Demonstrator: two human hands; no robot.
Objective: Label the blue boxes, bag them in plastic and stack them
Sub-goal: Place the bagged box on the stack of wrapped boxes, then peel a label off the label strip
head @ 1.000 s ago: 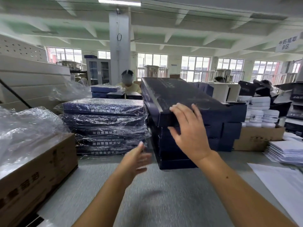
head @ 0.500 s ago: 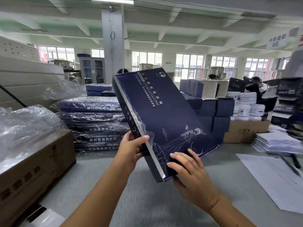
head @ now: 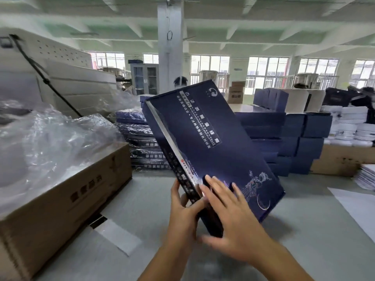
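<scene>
Dark blue box with pale print and a line drawing on its face stands tilted in the air above the grey table, its top leaning away and to the left, its lower end between the two hands. The left hand grips the box's lower left edge, its fingers wrapped round the narrow printed side. The right hand, somewhat blurred, lies flat on the front face near the bottom corner, fingers straight and spread, with the thumb reaching below the bottom edge. Behind the box to the left sits a stack of bagged boxes wrapped in clear plastic, and behind it to the right is a stack of bare blue boxes. At the left, a brown carton holds crumpled plastic bags. White jars stand on another carton at the far right, with paper sheets lying on the table nearer.
</scene>
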